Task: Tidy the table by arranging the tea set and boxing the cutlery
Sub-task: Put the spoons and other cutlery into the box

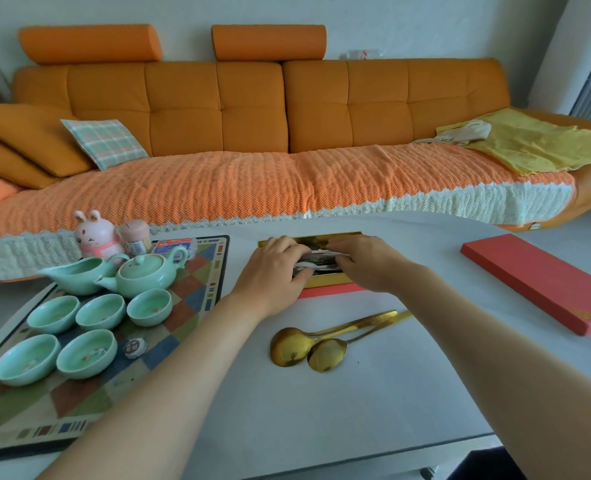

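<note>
An open red box (pixel 325 290) with a gold lining lies at the table's middle, far side. My left hand (pixel 277 271) and my right hand (pixel 363 263) are both over it, fingers curled round dark cutlery pieces (pixel 320 261) inside. Two gold spoons (pixel 308 346) lie on the white table nearer to me, bowls to the left. The box's red lid (pixel 543 282) lies apart on the right. On the patterned mat (pixel 197 299) at left stand a pale green teapot (pixel 147 271), a green pitcher (pixel 77 275) and several green cups (pixel 86 353).
A pink rabbit figure (pixel 95 235), a toothpick jar (pixel 135 237) and a small blue box (pixel 174 244) stand at the mat's far edge. A small round wrapped item (pixel 134 348) lies among the cups. An orange sofa (pixel 252 133) runs behind the table.
</note>
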Motion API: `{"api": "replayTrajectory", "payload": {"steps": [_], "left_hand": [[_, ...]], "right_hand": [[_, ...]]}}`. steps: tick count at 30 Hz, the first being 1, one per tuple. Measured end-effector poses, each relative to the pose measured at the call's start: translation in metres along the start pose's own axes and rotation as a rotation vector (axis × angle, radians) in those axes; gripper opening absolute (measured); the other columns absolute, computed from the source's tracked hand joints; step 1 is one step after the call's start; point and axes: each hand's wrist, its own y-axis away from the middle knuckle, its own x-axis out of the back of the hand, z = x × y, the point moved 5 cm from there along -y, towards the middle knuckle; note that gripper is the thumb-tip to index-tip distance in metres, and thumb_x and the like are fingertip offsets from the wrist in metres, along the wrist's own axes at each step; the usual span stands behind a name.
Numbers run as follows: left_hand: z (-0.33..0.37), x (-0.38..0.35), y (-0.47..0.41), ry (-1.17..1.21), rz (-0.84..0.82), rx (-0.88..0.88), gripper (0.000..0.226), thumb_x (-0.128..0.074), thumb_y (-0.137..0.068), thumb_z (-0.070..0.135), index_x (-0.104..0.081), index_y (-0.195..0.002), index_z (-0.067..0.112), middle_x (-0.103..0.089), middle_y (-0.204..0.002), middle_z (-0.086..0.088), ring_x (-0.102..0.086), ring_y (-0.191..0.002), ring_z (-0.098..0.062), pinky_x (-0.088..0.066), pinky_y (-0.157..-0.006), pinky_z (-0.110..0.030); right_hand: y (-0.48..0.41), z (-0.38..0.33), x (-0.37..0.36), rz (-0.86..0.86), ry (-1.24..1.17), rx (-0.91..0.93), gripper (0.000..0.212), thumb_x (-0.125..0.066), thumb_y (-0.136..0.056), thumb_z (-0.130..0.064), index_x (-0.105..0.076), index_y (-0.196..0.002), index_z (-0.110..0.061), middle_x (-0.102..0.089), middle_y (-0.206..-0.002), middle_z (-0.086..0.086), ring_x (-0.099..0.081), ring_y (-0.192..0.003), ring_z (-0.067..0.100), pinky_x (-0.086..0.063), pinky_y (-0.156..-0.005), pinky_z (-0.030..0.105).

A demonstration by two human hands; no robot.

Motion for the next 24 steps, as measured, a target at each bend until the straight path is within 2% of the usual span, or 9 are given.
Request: {"api": "replayTrajectory", "payload": {"steps": [2, 5, 8, 11, 14, 16, 18, 24], "left_hand": [[0.007, 0.005, 0.002, -0.006, 0.054, -0.038, 0.028, -0.054, -0.096, 0.032, -0.061, -0.119, 0.019, -0.055, -0.115, 0.003, -0.046, -0.109, -0.017, -0.040, -0.091, -0.032], [0.022, 0.014, 0.007, -0.006, 0.118, -0.074, 0.014, -0.058, -0.092, 0.026, -0.062, -0.104, 0.020, -0.056, -0.104, 0.005, -0.048, -0.100, -0.015, -0.042, -0.084, -0.030], [0.038, 0.021, 0.014, 0.038, 0.077, -0.080, 0.005, -0.060, -0.090, 0.028, -0.060, -0.092, 0.023, -0.055, -0.093, 0.009, -0.050, -0.090, -0.011, -0.043, -0.075, -0.026], [0.051, 0.016, 0.025, 0.142, -0.173, -0.012, 0.012, -0.062, -0.087, 0.040, -0.060, -0.092, 0.029, -0.054, -0.091, 0.014, -0.052, -0.084, -0.008, -0.041, -0.065, -0.021], [0.059, 0.005, 0.041, 0.071, -0.412, 0.009, 0.036, -0.063, -0.078, 0.063, -0.061, -0.102, 0.036, -0.052, -0.101, 0.018, -0.052, -0.091, -0.005, -0.047, -0.072, -0.024], [0.061, 0.002, 0.048, 0.033, -0.477, 0.009, 0.048, -0.065, -0.072, 0.070, -0.061, -0.107, 0.038, -0.051, -0.105, 0.017, -0.050, -0.097, -0.006, -0.051, -0.077, -0.029], [0.064, 0.003, 0.051, 0.020, -0.494, 0.005, 0.051, -0.067, -0.070, 0.070, -0.060, -0.110, 0.039, -0.049, -0.109, 0.016, -0.048, -0.101, -0.006, -0.050, -0.078, -0.029], [0.068, 0.007, 0.058, 0.063, -0.486, 0.021, 0.044, -0.070, -0.074, 0.062, -0.059, -0.110, 0.038, -0.051, -0.107, 0.016, -0.052, -0.097, -0.006, -0.052, -0.078, -0.028]], "right_hand": [[0.007, -0.001, 0.011, 0.125, -0.029, 0.059, 0.038, -0.044, -0.096, -0.012, -0.063, -0.127, -0.022, -0.059, -0.132, -0.001, -0.051, -0.120, 0.022, -0.041, -0.102, 0.043], [0.018, -0.003, 0.025, 0.277, -0.102, 0.131, 0.035, -0.051, -0.085, -0.002, -0.073, -0.104, -0.022, -0.064, -0.106, -0.005, -0.055, -0.097, 0.015, -0.047, -0.083, 0.033], [0.037, -0.008, 0.031, 0.177, -0.184, 0.089, 0.028, -0.055, -0.084, -0.009, -0.074, -0.089, -0.029, -0.063, -0.088, -0.017, -0.055, -0.074, -0.002, -0.040, -0.068, 0.015], [0.057, -0.013, 0.022, -0.047, -0.117, 0.099, 0.022, -0.060, -0.084, -0.019, -0.075, -0.090, -0.035, -0.064, -0.084, -0.024, -0.054, -0.073, -0.014, -0.035, -0.062, 0.004], [0.072, -0.012, 0.007, -0.249, -0.103, 0.077, 0.014, -0.067, -0.083, -0.029, -0.073, -0.093, -0.038, -0.067, -0.088, -0.023, -0.059, -0.079, -0.006, -0.038, -0.065, 0.009], [0.079, -0.012, 0.004, -0.278, -0.118, 0.069, 0.013, -0.069, -0.084, -0.030, -0.074, -0.094, -0.036, -0.068, -0.090, -0.020, -0.061, -0.082, -0.002, -0.040, -0.067, 0.012], [0.084, -0.011, 0.003, -0.273, -0.139, 0.064, 0.013, -0.069, -0.084, -0.030, -0.075, -0.095, -0.035, -0.069, -0.090, -0.019, -0.061, -0.084, -0.001, -0.042, -0.068, 0.013], [0.083, -0.015, -0.001, -0.273, -0.098, 0.036, 0.013, -0.068, -0.089, -0.032, -0.075, -0.101, -0.031, -0.069, -0.100, -0.014, -0.058, -0.086, 0.001, -0.045, -0.076, 0.018]]}}
